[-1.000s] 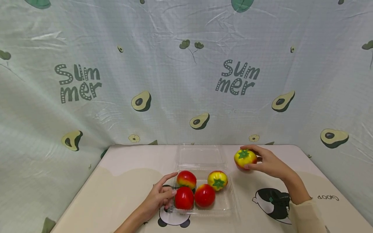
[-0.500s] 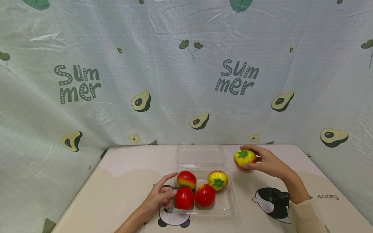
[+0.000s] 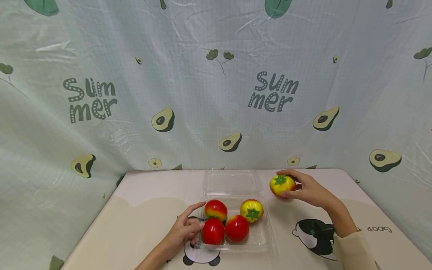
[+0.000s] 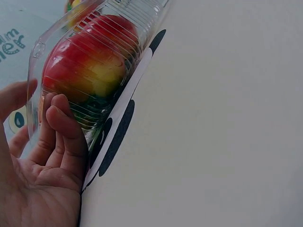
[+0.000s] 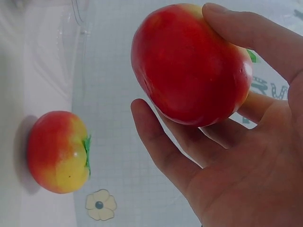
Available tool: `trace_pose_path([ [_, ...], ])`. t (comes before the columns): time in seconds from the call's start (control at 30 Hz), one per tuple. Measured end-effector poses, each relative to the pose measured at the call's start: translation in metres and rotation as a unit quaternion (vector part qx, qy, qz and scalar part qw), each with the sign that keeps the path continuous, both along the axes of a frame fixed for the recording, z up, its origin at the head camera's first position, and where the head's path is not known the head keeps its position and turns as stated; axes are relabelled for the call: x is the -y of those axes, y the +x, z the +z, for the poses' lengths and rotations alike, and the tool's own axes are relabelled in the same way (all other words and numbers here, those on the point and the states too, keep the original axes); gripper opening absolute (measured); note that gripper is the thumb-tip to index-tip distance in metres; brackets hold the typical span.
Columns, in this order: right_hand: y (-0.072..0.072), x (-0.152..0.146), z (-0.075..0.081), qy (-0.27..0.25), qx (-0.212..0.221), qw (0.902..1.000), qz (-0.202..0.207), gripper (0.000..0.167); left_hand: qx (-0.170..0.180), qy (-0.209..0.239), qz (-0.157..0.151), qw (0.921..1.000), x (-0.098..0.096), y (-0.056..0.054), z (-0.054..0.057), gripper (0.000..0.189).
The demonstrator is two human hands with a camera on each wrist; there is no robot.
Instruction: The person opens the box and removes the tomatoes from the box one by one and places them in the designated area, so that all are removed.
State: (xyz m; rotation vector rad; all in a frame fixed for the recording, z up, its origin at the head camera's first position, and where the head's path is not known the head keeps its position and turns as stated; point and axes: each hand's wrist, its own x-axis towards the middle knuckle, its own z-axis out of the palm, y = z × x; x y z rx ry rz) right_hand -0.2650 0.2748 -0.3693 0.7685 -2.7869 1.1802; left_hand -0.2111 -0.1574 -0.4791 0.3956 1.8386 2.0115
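My right hand (image 3: 305,189) holds a red-and-yellow tomato (image 3: 282,184) with a green calyx, right of the clear plastic box; its red underside shows in the right wrist view. My left hand (image 3: 183,228) grips the left edge of the box (image 3: 258,240), thumb over the rim and fingers against the outer wall, as the left wrist view shows. Inside the box are a rear left tomato (image 3: 216,209), a front left tomato (image 3: 213,231), a front middle tomato (image 3: 237,228) and a rear right tomato (image 3: 252,210) with its calyx showing.
Another tomato (image 5: 59,152) sits on the table in the right wrist view; in the head view I cannot make it out. The box's clear lid (image 3: 233,183) lies open toward the back. Behind the table (image 3: 141,213) hangs a printed curtain (image 3: 199,86).
The head view has tilted up very slightly. Both hands, the held tomato and the box keep their places.
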Motion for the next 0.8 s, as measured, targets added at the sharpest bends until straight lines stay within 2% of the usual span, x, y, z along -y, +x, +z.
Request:
trace_pose_path([
  [0.8,-0.0017,0.0001,-0.0015,0.006,0.008,1.0,0.001,0.059,-0.003,-0.005,-0.001,1.0,0.0002,-0.001,-0.0018,0.069],
])
